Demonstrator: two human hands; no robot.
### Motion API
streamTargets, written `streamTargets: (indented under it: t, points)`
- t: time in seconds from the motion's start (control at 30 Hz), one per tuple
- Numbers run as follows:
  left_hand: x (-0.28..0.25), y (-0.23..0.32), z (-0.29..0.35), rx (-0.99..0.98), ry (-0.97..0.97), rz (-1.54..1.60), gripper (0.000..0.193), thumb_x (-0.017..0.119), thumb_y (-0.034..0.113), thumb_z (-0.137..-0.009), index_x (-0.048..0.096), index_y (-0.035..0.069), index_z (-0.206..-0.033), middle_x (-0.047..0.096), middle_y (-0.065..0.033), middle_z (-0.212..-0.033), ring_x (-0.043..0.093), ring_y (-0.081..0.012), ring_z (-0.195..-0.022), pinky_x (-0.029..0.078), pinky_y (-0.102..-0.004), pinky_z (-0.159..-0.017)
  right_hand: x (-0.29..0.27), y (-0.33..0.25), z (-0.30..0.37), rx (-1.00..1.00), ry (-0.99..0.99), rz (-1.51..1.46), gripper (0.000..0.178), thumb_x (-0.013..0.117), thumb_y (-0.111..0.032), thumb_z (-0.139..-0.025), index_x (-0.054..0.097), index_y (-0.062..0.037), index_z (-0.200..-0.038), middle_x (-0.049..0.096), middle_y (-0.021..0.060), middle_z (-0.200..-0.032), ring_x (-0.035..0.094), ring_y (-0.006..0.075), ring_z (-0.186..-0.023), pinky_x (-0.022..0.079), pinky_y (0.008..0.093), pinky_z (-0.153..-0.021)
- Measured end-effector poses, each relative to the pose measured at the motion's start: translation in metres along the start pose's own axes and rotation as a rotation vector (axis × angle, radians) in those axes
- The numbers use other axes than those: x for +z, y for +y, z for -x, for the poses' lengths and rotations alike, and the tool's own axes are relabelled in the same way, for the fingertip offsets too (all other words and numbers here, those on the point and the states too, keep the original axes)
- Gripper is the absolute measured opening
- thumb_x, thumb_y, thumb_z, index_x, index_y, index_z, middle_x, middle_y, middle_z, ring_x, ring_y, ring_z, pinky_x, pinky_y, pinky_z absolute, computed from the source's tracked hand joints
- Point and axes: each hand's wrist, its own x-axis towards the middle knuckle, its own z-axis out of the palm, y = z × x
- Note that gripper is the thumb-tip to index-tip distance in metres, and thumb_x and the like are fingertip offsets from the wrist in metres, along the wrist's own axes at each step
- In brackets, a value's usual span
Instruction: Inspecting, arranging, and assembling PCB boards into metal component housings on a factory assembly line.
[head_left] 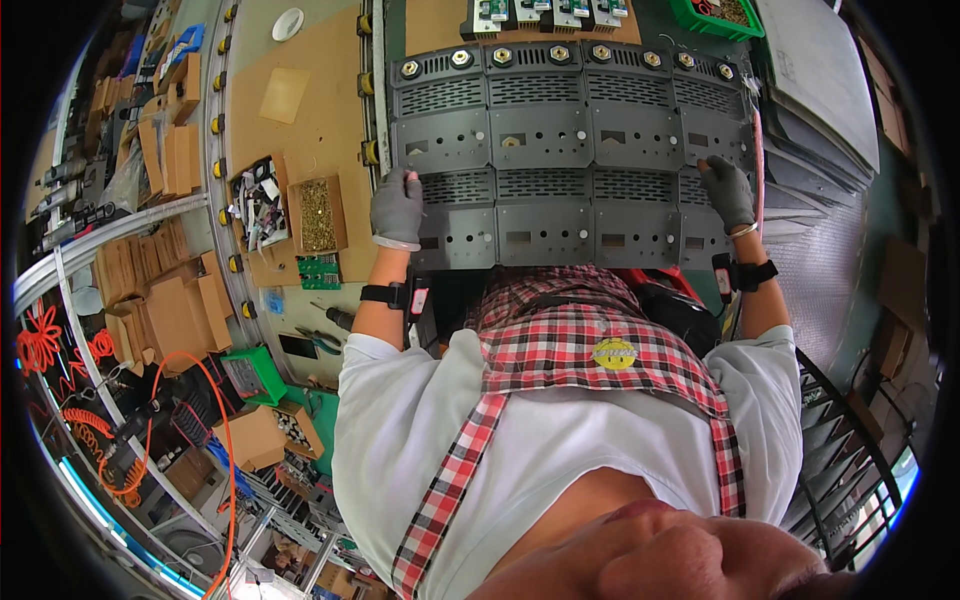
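Observation:
Dark grey metal panels [540, 220] with slots and round holes lie side by side in front of me, in two rows. Brass-coloured fittings [461, 59] sit along the far edge of the far row. My left hand [397, 208], in a grey glove, is closed at the left edge of the near row. At the right end, my right hand [728, 193], gloved too, is curled over the edge of the last panel. Some fingertips of both hands are hidden or blend with the grey metal.
Left of the panels are a box of brass-coloured small parts [318, 215], a box of mixed parts [259, 205], a green circuit board [319, 271] and pliers [326, 342]. Stacked metal sheets [820, 90] stand right. Behind are circuit-board units [548, 14] and a green bin [715, 17].

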Motion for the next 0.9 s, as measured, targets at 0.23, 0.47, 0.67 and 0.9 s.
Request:
streamTargets:
  t: [0.23, 0.47, 0.67, 0.9]
  points:
    - [-0.003, 0.022, 0.033, 0.024, -0.067, 0.021, 0.023, 0.049, 0.031, -0.081, 0.055, 0.009, -0.08, 0.058, -0.0147, -0.073, 0.057, -0.0322, -0.068, 0.044, -0.042, -0.059, 0.006, -0.021, 0.035, 0.006, -0.102, -0.176, 0.024, 0.053, -0.027, -0.077, 0.061, -0.0087, -0.091, 0.06, 0.0155, -0.074, 0.058, 0.0326, -0.071, 0.045, 0.0378, -0.063]
    - [0.004, 0.061, 0.07, 0.144, -0.452, -0.069, 0.036, 0.043, 0.042, -0.082, 0.056, 0.008, -0.081, 0.06, -0.0162, -0.074, 0.058, -0.0329, -0.071, 0.044, -0.0437, -0.062, 0.027, -0.033, 0.077, -0.223, -0.067, 0.043, 0.016, 0.052, -0.025, -0.077, 0.056, -0.012, -0.085, 0.058, 0.0155, -0.07, 0.057, 0.0352, -0.068, 0.044, 0.0423, -0.059]
    - [0.019, 0.079, 0.086, 0.162, -0.576, -0.196, 0.031, 0.045, 0.037, -0.081, 0.059, 0.009, -0.078, 0.061, -0.0126, -0.076, 0.06, -0.03, -0.071, 0.047, -0.0415, -0.06, 0.026, -0.005, 0.096, 0.05, -0.124, 0.122, 0.023, 0.053, -0.028, -0.077, 0.053, -0.0116, -0.093, 0.06, 0.0158, -0.074, 0.058, 0.0356, -0.07, 0.044, 0.0446, -0.06]
    - [0.026, 0.075, 0.095, 0.203, -0.444, -0.17, 0.022, 0.046, 0.029, -0.08, 0.057, 0.01, -0.078, 0.06, -0.012, -0.073, 0.06, -0.0292, -0.068, 0.047, -0.041, -0.058, 0.058, 0.009, 0.109, -0.007, -0.142, 0.093, 0.036, 0.053, -0.026, -0.077, 0.042, -0.0115, -0.108, 0.06, 0.0171, -0.073, 0.058, 0.0369, -0.069, 0.044, 0.0464, -0.06]
